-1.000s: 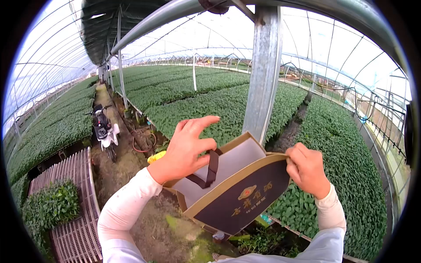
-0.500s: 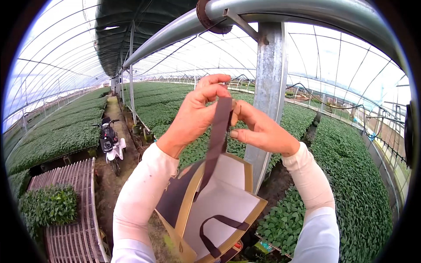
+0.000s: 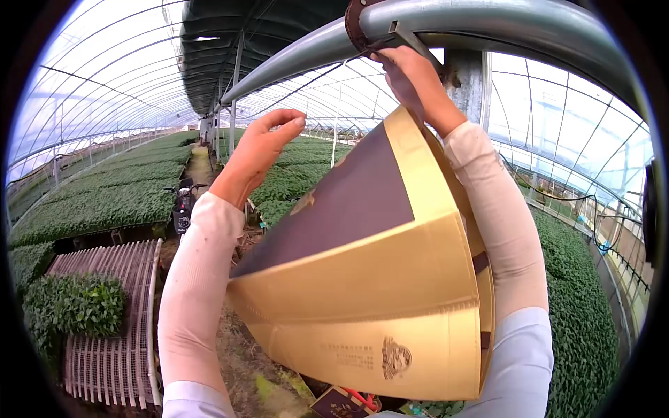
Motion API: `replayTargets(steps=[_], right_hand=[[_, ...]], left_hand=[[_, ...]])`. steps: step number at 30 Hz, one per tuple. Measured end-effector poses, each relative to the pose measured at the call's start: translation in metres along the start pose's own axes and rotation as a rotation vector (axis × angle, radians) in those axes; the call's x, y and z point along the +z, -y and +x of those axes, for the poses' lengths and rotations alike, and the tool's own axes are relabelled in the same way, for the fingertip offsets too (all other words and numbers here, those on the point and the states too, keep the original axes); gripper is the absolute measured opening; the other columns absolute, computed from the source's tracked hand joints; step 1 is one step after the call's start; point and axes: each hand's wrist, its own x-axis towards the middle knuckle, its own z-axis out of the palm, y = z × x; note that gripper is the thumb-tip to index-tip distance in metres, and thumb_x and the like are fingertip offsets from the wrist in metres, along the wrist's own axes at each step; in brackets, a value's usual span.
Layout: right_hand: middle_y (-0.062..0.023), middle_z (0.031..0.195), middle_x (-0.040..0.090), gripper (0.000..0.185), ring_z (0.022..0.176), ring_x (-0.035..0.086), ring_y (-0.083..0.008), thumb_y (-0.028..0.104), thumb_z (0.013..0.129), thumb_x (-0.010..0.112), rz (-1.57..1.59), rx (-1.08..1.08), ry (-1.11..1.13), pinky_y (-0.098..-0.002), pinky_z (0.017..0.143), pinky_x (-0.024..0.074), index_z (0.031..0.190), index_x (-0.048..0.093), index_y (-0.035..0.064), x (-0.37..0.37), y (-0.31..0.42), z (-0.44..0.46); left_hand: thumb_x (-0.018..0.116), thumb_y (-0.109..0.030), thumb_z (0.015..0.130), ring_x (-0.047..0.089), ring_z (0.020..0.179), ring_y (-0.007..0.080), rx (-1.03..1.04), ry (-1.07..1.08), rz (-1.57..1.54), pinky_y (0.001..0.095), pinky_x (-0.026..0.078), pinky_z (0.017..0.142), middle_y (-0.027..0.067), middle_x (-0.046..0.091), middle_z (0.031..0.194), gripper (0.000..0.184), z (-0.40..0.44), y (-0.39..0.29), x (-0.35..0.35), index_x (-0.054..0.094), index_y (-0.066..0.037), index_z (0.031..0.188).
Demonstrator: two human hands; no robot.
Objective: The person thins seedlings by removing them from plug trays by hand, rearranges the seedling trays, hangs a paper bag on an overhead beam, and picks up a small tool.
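Note:
A gold and dark brown gift bag hangs tilted in front of me, its side panel and small printed emblem facing me. My right hand is raised and closed on the bag's dark handle strap. Its fingertips are right by a rusty brown ring around the thick metal pipe; whether strap and ring touch, I cannot tell. To the left of the bag, my left hand is held up with nothing in it, fingers loosely stretched and slightly bent.
A square metal post stands behind my right hand. Beds of green seedlings fill the greenhouse on both sides. At lower left, a slatted rack carries a seedling tray. A scooter stands on the path; a dark red box lies below the bag.
My right hand has risen to the ring on the pipe, carrying the strap. My left hand has let go and moved left. The bag has swung up and turned its side towards me.

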Motion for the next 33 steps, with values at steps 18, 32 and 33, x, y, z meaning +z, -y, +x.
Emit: replayTargets(steps=[18, 32, 33], right_hand=[[-0.0167, 0.111, 0.068, 0.028, 0.103, 0.065, -0.0348, 0.008, 0.083, 0.058, -0.835, 0.391, 0.383, -0.0426, 0.085, 0.0530, 0.108, 0.070, 0.0061, 0.042, -0.077, 0.145], [-0.0233, 0.108, 0.066, 0.035, 0.104, 0.062, -0.0394, 0.018, 0.090, 0.052, -0.343, 0.428, 0.411, -0.0413, 0.089, 0.0480, 0.119, 0.062, 0.0025, 0.034, -0.068, -0.006], [-0.0220, 0.111, 0.066, 0.035, 0.105, 0.061, -0.0396, 0.019, 0.090, 0.054, -0.227, 0.464, 0.306, -0.0435, 0.090, 0.0473, 0.122, 0.061, 0.0044, 0.027, -0.052, -0.018]], left_hand=[[0.060, -0.011, 0.092, 0.047, 0.080, 0.0046, -0.525, -0.372, -0.009, 0.0204, 0.037, 0.070, -0.0053, 0.055, 0.088, 0.020, -0.256, 0.159, -0.125, 0.064, -0.004, 0.110], [0.058, -0.017, 0.095, 0.059, 0.081, 0.0078, -0.911, -0.616, -0.205, 0.0238, 0.045, 0.068, -0.0040, 0.062, 0.089, 0.012, -0.451, 0.156, -0.091, 0.064, -0.010, 0.102], [0.058, -0.017, 0.095, 0.059, 0.081, 0.0076, -0.915, -0.669, -0.192, 0.0235, 0.044, 0.067, -0.0045, 0.061, 0.089, 0.011, -0.459, 0.153, -0.088, 0.064, -0.011, 0.102]])
